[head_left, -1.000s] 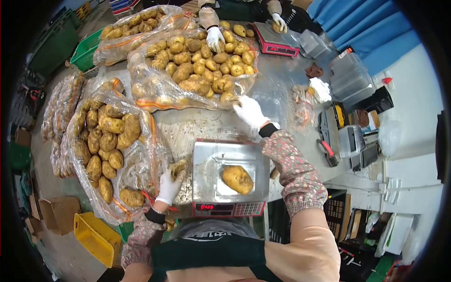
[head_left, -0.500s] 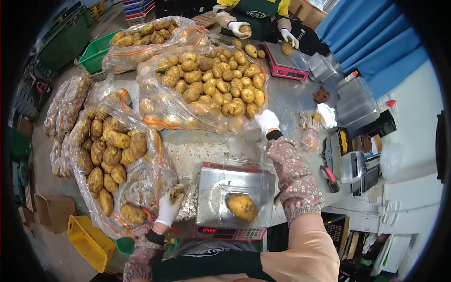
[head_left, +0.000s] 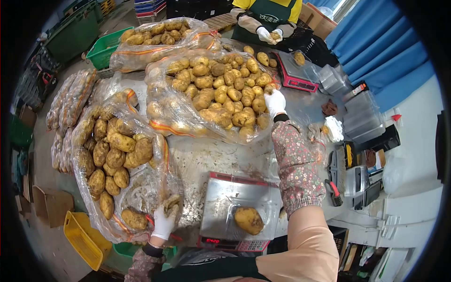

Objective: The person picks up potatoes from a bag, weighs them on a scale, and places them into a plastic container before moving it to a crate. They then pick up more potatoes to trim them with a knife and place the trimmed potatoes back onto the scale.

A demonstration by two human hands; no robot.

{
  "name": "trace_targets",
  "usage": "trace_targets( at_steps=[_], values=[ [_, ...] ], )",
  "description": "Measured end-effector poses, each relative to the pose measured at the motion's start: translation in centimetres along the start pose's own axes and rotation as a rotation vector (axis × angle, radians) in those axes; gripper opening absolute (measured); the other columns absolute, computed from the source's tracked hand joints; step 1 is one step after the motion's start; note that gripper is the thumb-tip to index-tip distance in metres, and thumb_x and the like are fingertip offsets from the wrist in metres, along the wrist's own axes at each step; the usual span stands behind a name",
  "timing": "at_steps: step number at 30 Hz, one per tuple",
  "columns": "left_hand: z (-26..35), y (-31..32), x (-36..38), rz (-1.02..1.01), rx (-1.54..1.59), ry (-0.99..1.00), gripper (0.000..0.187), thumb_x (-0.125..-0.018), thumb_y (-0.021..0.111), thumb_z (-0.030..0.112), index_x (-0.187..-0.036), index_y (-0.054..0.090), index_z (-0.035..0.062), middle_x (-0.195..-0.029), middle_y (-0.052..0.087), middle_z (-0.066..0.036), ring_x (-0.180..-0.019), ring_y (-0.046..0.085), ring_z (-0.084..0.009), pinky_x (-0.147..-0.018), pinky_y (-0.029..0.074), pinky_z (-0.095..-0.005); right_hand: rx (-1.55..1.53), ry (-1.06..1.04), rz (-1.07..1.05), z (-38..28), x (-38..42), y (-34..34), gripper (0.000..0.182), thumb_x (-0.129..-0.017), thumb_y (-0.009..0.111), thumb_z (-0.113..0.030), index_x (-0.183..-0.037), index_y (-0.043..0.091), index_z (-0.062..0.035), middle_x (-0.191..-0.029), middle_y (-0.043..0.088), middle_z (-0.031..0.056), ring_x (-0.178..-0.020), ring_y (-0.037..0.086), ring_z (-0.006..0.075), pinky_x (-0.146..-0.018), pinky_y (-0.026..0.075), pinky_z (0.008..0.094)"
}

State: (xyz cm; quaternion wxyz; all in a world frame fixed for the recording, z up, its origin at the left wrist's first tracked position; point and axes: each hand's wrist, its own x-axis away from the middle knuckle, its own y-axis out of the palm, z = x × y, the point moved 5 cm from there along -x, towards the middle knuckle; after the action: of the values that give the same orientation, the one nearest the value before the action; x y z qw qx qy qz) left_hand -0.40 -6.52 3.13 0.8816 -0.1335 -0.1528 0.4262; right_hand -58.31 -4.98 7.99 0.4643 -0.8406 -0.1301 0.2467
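Note:
My left hand [head_left: 164, 223], in a white glove, is closed around a dirt-covered potato [head_left: 172, 205] beside the open bag on the left. My right hand [head_left: 276, 103], also gloved, has its fingers curled at a potato [head_left: 271, 88] on the right edge of the middle bag's pile; its fingertips are partly hidden. In front of me, a larger potato [head_left: 248, 221] lies in a clear tray on the metal scale [head_left: 217, 211], whose red display reads 0420. Loose potatoes [head_left: 230, 89] fill the middle plastic bag [head_left: 188, 128]. Big potatoes [head_left: 109, 157] lie in the left bag [head_left: 162, 162].
Across the table, a co-worker's gloved hands [head_left: 270, 36] hold a potato near a second scale [head_left: 299, 83], which bears another potato. Clear trays [head_left: 361, 113] are stacked at the right. A third potato bag [head_left: 164, 54] stands at the back, a yellow crate [head_left: 87, 240] at lower left.
My right hand has moved up along the middle bag's edge to the potatoes. The view has shifted slightly. The co-worker's hands have come together around a potato, away from the far scale.

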Motion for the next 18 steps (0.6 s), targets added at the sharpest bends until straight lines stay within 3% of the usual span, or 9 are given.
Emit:
trace_targets(
  at_steps=[3, 4, 7, 8, 11, 13, 16, 18],
  values=[
    [-0.8, -0.2, 0.3, 0.006, -0.049, 0.008, 0.027, -0.087, 0.062, 0.003, -0.114, 0.065, -0.0027, -0.104, 0.07, -0.013, -0.096, 0.066, -0.0194, -0.086, 0.05, -0.0307, 0.226, -0.11, -0.187, -0.5, 0.6, 2.5, 0.044, -0.079, 0.066, -0.025, -0.119, 0.063, -0.0088, -0.109, 0.066, 0.022, -0.1, 0.064, 0.0377, -0.088, 0.052, 0.0443],
    [-0.9, -0.1, 0.3, 0.011, -0.052, 0.009, 0.027, -0.087, 0.062, 0.003, -0.114, 0.065, -0.0027, -0.104, 0.07, -0.013, -0.096, 0.066, -0.0194, -0.086, 0.05, -0.0307, 0.335, -0.156, -0.249, -0.1, 0.6, 4.3, 0.048, -0.078, 0.066, -0.02, -0.124, 0.059, -0.0094, -0.114, 0.064, 0.0195, -0.105, 0.061, 0.0376, -0.087, 0.052, 0.0465],
    [-1.2, 0.1, 0.4, -0.003, 0.021, -0.032, 0.027, -0.087, 0.061, 0.002, -0.114, 0.065, -0.0024, -0.104, 0.07, -0.013, -0.095, 0.066, -0.0186, -0.086, 0.05, -0.03, 0.523, -0.356, -0.259, 0.3, 2.3, 6.2, 0.053, -0.078, 0.062, -0.014, -0.131, 0.053, -0.0126, -0.122, 0.056, 0.0169, -0.111, 0.056, 0.0341, -0.088, 0.05, 0.0449],
    [-1.3, 0.2, 0.4, -0.008, 0.024, -0.037, 0.027, -0.088, 0.061, 0.002, -0.114, 0.064, -0.0025, -0.104, 0.07, -0.013, -0.095, 0.066, -0.0186, -0.085, 0.05, -0.0298, 0.523, -0.338, -0.333, 0.8, 2.3, 6.7, 0.052, -0.078, 0.061, -0.012, -0.13, 0.053, -0.0111, -0.12, 0.056, 0.0173, -0.11, 0.056, 0.0344, -0.089, 0.049, 0.0447],
    [-1.7, 0.2, 0.5, -0.01, 0.045, -0.049, 0.027, -0.087, 0.062, 0.001, -0.114, 0.065, -0.0028, -0.104, 0.07, -0.012, -0.094, 0.066, -0.0183, -0.085, 0.05, -0.0291, 0.467, -0.336, -0.233, 0.6, 3.7, 5.8, 0.055, -0.074, 0.068, -0.01, -0.126, 0.052, -0.0089, -0.118, 0.056, 0.016, -0.109, 0.056, 0.0346, -0.091, 0.047, 0.0435],
    [-1.4, 0.0, 0.4, -0.006, 0.07, -0.05, 0.027, -0.087, 0.062, 0.0, -0.114, 0.065, -0.003, -0.104, 0.07, -0.012, -0.094, 0.065, -0.018, -0.085, 0.05, -0.0286, -0.166, -0.302, 0.096, -0.6, 5.0, 1.8, 0.063, -0.062, 0.079, -0.007, -0.119, 0.053, -0.0059, -0.112, 0.059, 0.0159, -0.106, 0.058, 0.0357, -0.092, 0.049, 0.0416],
    [-0.3, 0.2, 0.3, -0.042, -0.011, -0.045, 0.032, -0.087, 0.06, -0.004, -0.119, 0.062, -0.0021, -0.107, 0.069, -0.01, -0.098, 0.065, -0.0172, -0.087, 0.049, -0.0274, -0.491, -0.233, 0.076, -2.4, 7.3, -2.1, 0.061, -0.065, 0.083, -0.008, -0.117, 0.051, -0.0048, -0.115, 0.059, 0.0134, -0.108, 0.058, 0.0259, -0.096, 0.046, 0.0351],
    [-0.8, 1.2, -0.5, -0.073, 0.243, 0.0, 0.042, -0.087, 0.056, -0.008, -0.128, 0.056, -0.0004, -0.114, 0.066, -0.01, -0.103, 0.064, -0.0172, -0.091, 0.048, -0.0276, -0.757, -0.269, -0.008, -6.0, 11.9, -6.8, 0.062, -0.066, 0.085, -0.014, -0.116, 0.05, -0.002, -0.121, 0.056, 0.0129, -0.111, 0.056, 0.0222, -0.097, 0.044, 0.0342]
  ],
)
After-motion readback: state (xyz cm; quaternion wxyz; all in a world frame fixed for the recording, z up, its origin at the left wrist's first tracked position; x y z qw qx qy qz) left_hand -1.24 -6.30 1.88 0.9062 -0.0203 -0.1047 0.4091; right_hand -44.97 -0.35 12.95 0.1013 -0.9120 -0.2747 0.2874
